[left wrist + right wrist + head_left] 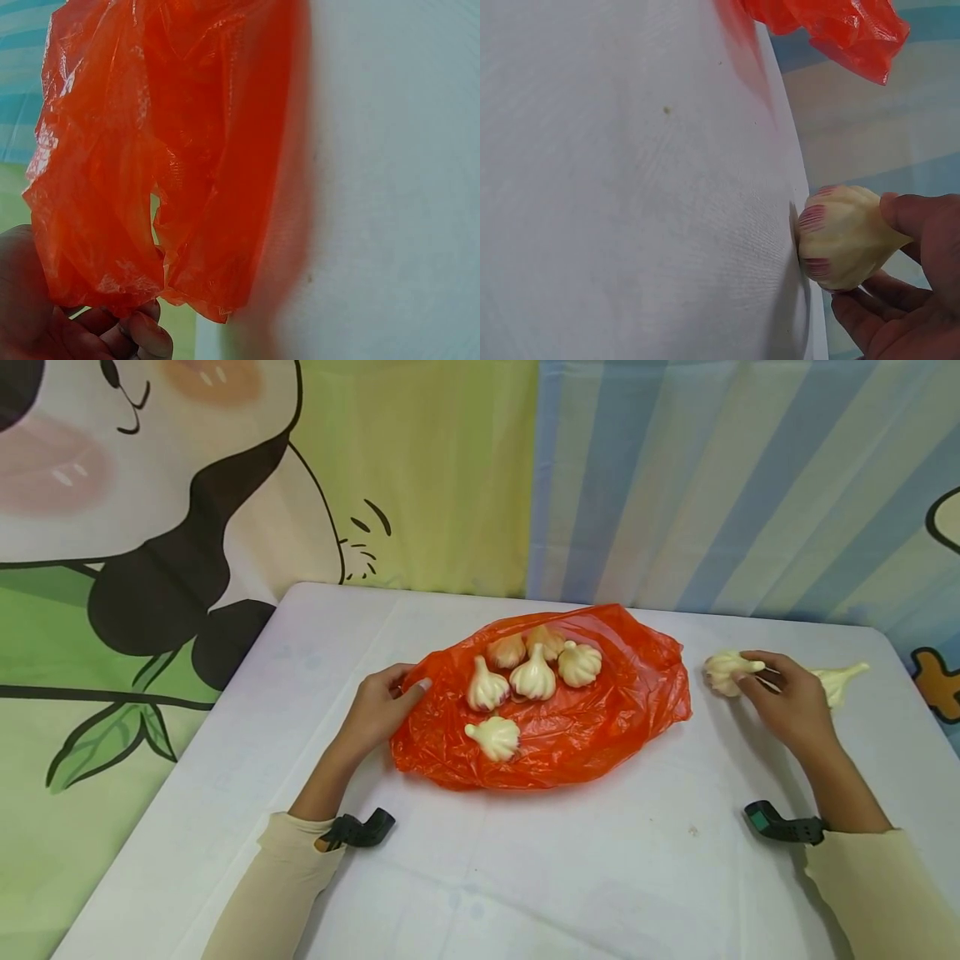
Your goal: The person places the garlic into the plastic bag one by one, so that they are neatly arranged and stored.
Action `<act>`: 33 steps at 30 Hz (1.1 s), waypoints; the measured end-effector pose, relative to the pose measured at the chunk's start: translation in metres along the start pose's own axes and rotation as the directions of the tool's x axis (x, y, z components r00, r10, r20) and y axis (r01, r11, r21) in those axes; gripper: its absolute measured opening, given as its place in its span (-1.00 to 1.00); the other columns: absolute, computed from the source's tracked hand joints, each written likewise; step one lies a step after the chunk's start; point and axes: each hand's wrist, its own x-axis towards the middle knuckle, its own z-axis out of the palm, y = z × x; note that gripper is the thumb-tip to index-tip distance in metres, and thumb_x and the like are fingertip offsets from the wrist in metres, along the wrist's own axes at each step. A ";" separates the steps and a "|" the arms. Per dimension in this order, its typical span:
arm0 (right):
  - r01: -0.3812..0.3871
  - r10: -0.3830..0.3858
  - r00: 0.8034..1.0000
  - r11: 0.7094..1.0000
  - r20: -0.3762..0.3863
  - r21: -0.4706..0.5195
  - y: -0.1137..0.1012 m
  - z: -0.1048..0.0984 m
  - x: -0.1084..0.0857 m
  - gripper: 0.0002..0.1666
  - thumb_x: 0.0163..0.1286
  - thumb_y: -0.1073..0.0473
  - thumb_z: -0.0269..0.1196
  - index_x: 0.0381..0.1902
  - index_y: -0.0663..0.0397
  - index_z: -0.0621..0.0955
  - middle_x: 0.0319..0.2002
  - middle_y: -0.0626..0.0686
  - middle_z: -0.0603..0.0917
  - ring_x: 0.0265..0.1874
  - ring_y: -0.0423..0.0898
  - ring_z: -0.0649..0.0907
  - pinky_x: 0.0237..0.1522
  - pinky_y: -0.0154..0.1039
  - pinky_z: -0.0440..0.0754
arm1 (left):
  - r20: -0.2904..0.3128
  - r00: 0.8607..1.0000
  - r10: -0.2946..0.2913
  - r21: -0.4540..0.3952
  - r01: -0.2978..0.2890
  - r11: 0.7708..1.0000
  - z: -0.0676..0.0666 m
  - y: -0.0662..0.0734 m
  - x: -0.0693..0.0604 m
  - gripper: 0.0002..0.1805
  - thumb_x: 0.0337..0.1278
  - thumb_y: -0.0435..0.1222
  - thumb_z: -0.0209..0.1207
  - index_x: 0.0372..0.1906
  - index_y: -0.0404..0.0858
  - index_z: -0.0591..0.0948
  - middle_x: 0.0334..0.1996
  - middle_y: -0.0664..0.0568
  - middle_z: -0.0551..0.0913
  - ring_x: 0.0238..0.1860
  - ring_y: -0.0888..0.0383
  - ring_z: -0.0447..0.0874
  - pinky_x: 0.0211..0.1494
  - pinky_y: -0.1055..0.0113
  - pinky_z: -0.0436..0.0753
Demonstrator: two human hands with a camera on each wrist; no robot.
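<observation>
A red plastic bag (585,743) lies spread on the table, with several garlic bulbs (533,674) on or in it; two at the back look orange through the film. My left hand (378,710) pinches the bag's left edge between thumb and fingers, as the left wrist view also shows. To the right of the bag, my right hand (791,702) holds a garlic bulb (847,236) by its stem end, fingers and thumb around it. Another garlic bulb (838,682) lies just beyond that hand, partly hidden by it.
A white cloth (570,868) covers the table. Behind it hangs a printed curtain (427,477) with a panda and blue stripes. Dark camera straps (787,827) sit on both wrists.
</observation>
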 end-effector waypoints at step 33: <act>0.045 -0.041 0.998 0.997 0.049 -0.066 -0.032 -0.025 -0.001 -0.36 0.43 -0.16 0.13 0.23 0.21 0.51 0.21 0.36 0.47 0.10 0.39 0.51 -0.39 -0.71 0.37 | 0.006 1.000 0.003 -0.008 -0.003 1.000 0.001 0.001 0.000 -0.63 0.33 -0.14 0.17 0.09 -0.28 0.61 -0.16 -0.04 0.65 -0.30 0.02 0.54 -0.26 0.26 0.62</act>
